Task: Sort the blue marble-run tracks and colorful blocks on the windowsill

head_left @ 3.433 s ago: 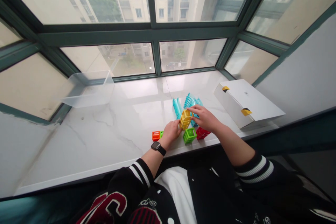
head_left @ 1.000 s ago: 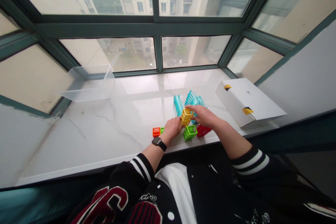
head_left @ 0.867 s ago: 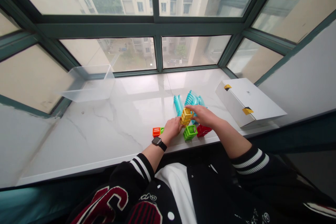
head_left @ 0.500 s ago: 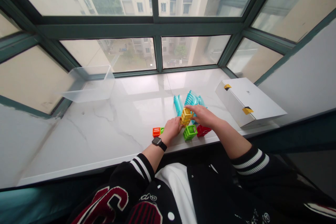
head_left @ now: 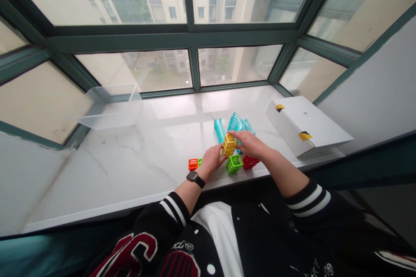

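Note:
Between my two hands stands a yellow toy block piece [head_left: 229,145] with open sides, tall like a stack. My left hand [head_left: 212,159] grips its lower left side. My right hand [head_left: 249,143] holds its top and right side, fingers bent over it. Just in front sits a green block [head_left: 234,164], and a red block [head_left: 250,162] lies to its right under my right wrist. Left of my left hand is an orange-red block [head_left: 193,164] with a green one partly hidden beside it. Behind my hands lie clear turquoise track pieces [head_left: 236,122] and a straight one [head_left: 219,130].
A clear plastic bin [head_left: 112,108] rests at the left on the white marble-look sill [head_left: 146,147]. To the right is a white box [head_left: 308,125] with yellow-black tabs. Windows with green frames [head_left: 191,39] close off the back.
The view has shifted slightly. Both hands stay on the yellow block piece, with hardly any visible movement.

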A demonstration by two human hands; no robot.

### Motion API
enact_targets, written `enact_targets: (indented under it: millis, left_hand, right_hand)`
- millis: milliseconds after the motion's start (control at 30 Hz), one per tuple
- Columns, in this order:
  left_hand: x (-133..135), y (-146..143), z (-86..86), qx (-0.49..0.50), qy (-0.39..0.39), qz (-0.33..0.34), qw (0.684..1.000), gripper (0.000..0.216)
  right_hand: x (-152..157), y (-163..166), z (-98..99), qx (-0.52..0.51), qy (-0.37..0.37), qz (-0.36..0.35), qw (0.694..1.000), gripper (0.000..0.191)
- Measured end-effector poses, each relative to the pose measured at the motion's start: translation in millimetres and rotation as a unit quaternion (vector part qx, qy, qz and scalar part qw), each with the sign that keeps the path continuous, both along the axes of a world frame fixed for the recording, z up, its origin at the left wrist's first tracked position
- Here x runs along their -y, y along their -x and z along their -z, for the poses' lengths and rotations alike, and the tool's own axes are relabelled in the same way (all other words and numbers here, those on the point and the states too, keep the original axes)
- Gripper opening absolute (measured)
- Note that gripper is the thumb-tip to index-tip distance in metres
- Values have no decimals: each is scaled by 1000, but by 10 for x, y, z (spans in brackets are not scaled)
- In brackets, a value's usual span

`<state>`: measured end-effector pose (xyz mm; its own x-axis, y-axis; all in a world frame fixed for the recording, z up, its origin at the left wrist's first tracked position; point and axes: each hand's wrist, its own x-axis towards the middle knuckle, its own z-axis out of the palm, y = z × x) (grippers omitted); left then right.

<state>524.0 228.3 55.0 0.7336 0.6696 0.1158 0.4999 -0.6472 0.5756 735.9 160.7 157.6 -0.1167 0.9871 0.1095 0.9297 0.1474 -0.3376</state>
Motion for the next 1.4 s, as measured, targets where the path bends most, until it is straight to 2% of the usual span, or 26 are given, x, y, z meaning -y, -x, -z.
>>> enact_targets:
  millis: [100,267,367,467,700,867,1067,1400]
  left_hand:
    - [-2,65,10,78,26,-12,997,58]
    - [-14,295,-159,200,34,-26,979,40]
    - [-44,491,-299,230,23,-51,971,37]
    - [-77,722,-353,238,13,-92,967,34]
    - [38,1280,-184,214,1,-154,965,30]
    - [186,1524,-72,176,-41,-174,968,27]
    - [231,1622,10,157,-51,-165,972,29]
    - [247,1631,101,137,-16,-153,979,36]
  right_hand:
    - [-3,3,3,-11,-4,-7,1000,65]
    - [5,17,-13,0,-2,0,1000,66]
    - [14,25,-35,7,3,-1,1000,67]
    - [15,29,-49,2,2,-1,1000,66]
    - [-11,22,-37,19,-1,1,1000,69]
    - [-1,31,-53,24,3,-3,1000,70]
    - [15,33,-45,19,7,3,1000,70]
    - [30,55,-91,11,22,3,1000,73]
